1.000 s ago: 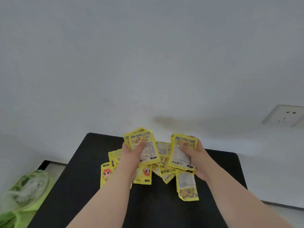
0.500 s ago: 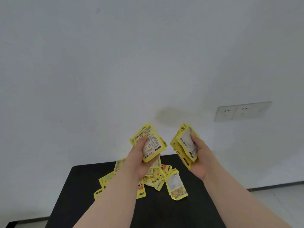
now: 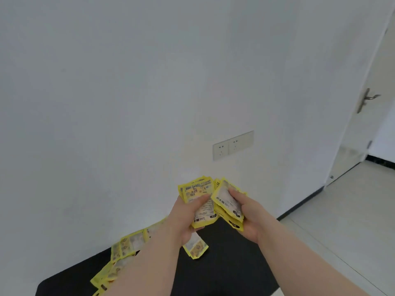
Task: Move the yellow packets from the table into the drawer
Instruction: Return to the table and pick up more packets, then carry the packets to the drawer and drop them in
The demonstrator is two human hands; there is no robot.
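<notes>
Hands lower centre | I see left hand [image 3: 186,218] gripping yellow packets [image 3: 196,190] | right hand [image 3: 250,216] gripping second stack [image 3: 226,199] | loose packets [image 3: 128,244] on table [image 3: 224,265]

Table [image 3: 224,272] chopped by bottom edge, near side never shows. Loose packets [image 3: 130,244] on it are pure smear: print unreadable, edges run together, no way to count. Left forearm [image 3: 149,265] sits over a chunk of that pile too. One packet [image 3: 196,249] half tucked under left hand [image 3: 183,218]. Left stack [image 3: 196,192] and right stack [image 3: 226,199] overlap, number in each anyone's guess, small text too tiny to read. Far side of right hand [image 3: 250,218] buried behind its stack, same for left. Door [image 3: 372,60] clipped by right edge.
</notes>
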